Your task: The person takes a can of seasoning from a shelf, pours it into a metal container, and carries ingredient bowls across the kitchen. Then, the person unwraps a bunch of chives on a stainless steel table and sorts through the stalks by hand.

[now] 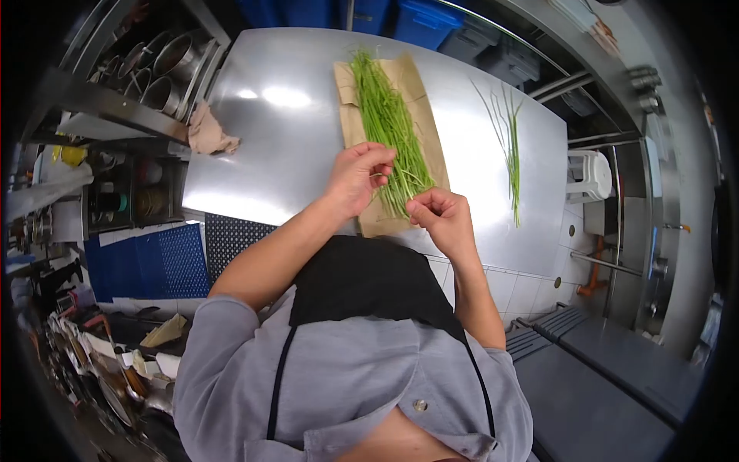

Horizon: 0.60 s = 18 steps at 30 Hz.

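Observation:
A long bundle of thin green stalks (385, 115) lies on brown paper (426, 123) on the steel table (277, 138). My left hand (360, 177) is over the left side of the bundle's lower part, its fingers curled and pinched together; what they hold is too small to make out. At the bundle's lower right end, my right hand (443, 219) pinches a thin green stalk between thumb and forefinger. A smaller group of loose stalks (513, 162) lies apart on the table, to the right of the paper.
A crumpled tan cloth (209, 132) sits at the table's left edge, beside a rack with metal pots (175, 58). Blue bins (423, 27) stand beyond the far edge. To the right is a white stool (590, 175); blue patterned mats (150, 262) are at the lower left.

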Each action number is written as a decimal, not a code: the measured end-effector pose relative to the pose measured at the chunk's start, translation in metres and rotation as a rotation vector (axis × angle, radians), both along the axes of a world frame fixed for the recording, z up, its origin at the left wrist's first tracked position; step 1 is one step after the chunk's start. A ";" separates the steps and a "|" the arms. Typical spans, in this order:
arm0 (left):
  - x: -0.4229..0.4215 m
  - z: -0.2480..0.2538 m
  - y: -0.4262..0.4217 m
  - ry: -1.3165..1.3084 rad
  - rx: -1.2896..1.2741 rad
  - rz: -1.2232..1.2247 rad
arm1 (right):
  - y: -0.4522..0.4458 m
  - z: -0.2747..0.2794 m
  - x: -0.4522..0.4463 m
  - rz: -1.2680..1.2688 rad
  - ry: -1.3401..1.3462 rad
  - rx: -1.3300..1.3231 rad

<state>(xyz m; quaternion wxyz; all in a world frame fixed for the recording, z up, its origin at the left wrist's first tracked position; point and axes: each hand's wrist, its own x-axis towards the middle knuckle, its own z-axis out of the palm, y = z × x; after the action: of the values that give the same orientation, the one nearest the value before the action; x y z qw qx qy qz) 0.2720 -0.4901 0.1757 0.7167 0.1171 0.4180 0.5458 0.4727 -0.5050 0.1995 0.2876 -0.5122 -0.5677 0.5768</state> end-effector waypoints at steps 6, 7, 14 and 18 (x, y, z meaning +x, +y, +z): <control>0.014 0.005 0.003 -0.003 0.001 0.039 | 0.005 0.020 -0.006 -0.007 -0.022 -0.011; 0.013 0.005 0.005 -0.012 0.008 0.067 | 0.005 0.019 -0.003 -0.003 -0.019 -0.007; -0.022 -0.004 0.047 -0.102 0.004 0.288 | 0.004 0.041 0.049 0.049 -0.109 0.034; -0.048 -0.014 0.069 -0.151 0.010 0.370 | 0.006 0.055 0.077 0.063 -0.188 0.066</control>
<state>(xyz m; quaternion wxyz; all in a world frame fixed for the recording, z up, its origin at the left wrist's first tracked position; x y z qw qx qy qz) 0.2242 -0.4216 0.1619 0.6330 0.0005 0.3746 0.6775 0.5498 -0.4987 0.2541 0.2314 -0.5360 -0.6269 0.5159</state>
